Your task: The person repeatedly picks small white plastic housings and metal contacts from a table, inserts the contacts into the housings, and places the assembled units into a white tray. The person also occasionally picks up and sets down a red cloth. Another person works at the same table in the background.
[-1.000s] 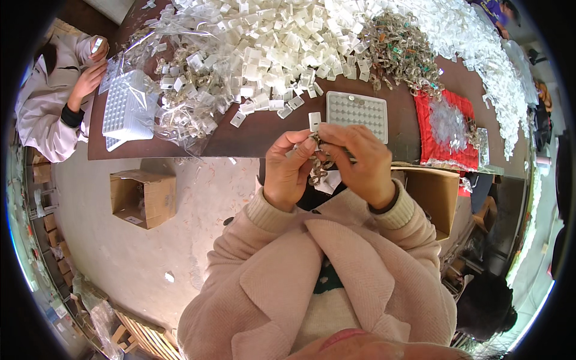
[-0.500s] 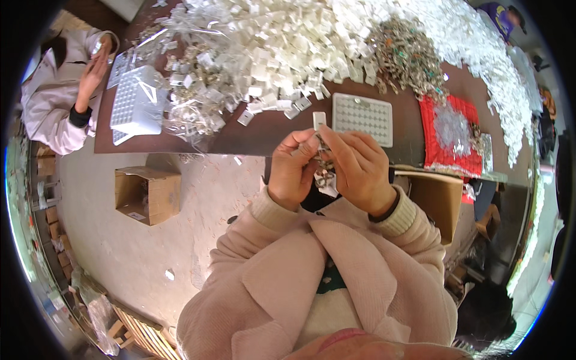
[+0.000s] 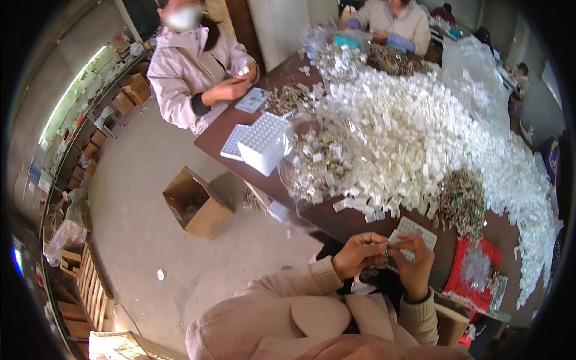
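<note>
My left hand [image 3: 361, 256] and my right hand [image 3: 414, 264] meet fingertip to fingertip at the table's near edge, both pinched closed. Small dull metal pieces [image 3: 371, 272] hang beneath my left fingers; their exact kind is too small to tell. Whatever my right fingertips pinch is hidden. Just beyond my hands lies a pale tray with small rows [image 3: 425, 235], partly covered by my right hand. Past it spreads a large heap of small white plastic cards [image 3: 396, 156], with a pile of small metal pieces [image 3: 462, 201] at its near right.
White gridded blocks [image 3: 264, 144] stand at the table's left corner beside plastic-wrapped pieces [image 3: 327, 159]. A red bag [image 3: 456, 276] lies right of my hands. An open cardboard box [image 3: 198, 204] sits on the floor. One co-worker [image 3: 204, 78] stands left; another [image 3: 393, 27] works across the table.
The view has swung left, so my hands appear lower and farther right, and the co-workers show more. The small white card seen at my fingertips earlier no longer shows.
</note>
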### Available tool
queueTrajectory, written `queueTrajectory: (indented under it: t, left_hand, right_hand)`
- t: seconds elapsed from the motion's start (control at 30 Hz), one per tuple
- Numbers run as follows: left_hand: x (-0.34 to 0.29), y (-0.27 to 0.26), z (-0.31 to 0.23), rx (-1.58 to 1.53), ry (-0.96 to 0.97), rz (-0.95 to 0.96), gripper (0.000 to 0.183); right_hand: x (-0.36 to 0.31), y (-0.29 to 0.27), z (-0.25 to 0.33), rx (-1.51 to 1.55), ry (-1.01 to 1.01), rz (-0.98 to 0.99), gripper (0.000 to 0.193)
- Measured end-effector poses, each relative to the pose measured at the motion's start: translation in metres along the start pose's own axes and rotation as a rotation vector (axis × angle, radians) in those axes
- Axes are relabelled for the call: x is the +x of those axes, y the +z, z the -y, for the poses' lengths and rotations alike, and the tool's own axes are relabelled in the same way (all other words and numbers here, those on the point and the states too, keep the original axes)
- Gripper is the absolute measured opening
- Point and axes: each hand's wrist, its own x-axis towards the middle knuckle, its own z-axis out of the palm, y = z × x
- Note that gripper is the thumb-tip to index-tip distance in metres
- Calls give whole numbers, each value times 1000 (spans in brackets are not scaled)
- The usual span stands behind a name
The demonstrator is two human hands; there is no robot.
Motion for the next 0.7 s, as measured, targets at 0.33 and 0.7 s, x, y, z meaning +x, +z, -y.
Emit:
queueTrajectory:
  t: [0.33,0.7]
  left_hand:
    - [-8,8,6,-33,12,17,14]
    - [2,6,4,63,50,-116,23]
  right_hand:
    - [-20,23,-10,809,307,-138,52]
    - [0,-18,-78,-444,74,-373,15]
